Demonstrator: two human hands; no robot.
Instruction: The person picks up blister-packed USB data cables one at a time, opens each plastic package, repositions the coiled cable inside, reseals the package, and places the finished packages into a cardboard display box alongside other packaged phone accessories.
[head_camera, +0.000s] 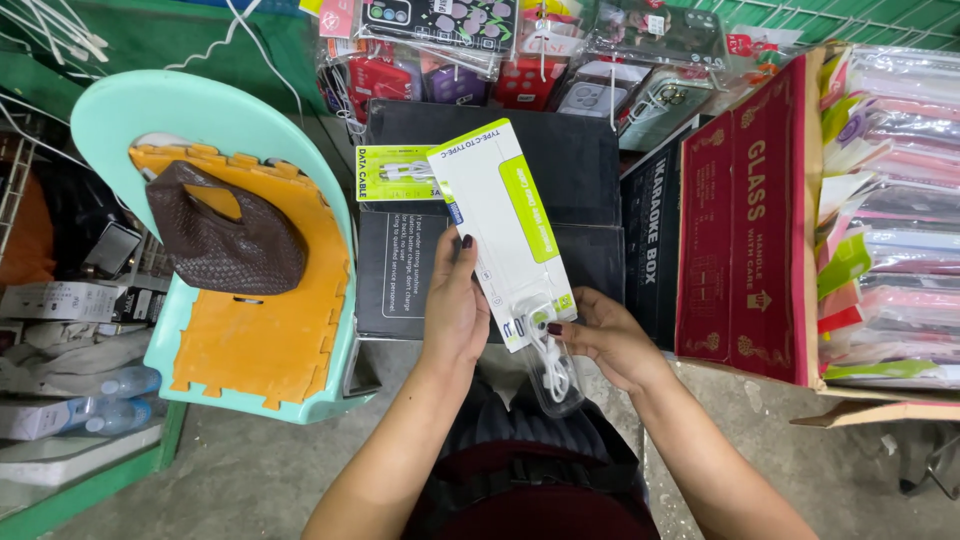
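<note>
My left hand (455, 300) grips the left edge of a long white and green cable package (505, 225), held up and tilted. My right hand (610, 340) holds the package's lower end, where a clear plastic sleeve (553, 375) with a coiled white cable sticks out. Behind the package lies a second green and white cable box (392, 172) on top of a stack of black boxes (570, 160).
A mint plastic chair (120, 120) at left carries an orange foam mat (265, 330) and a brown woven bag (225, 235). A red carton (745, 220) with packets (890, 200) stands at right. Phone cases (520, 50) hang behind. Water bottles (120, 400) lie at lower left.
</note>
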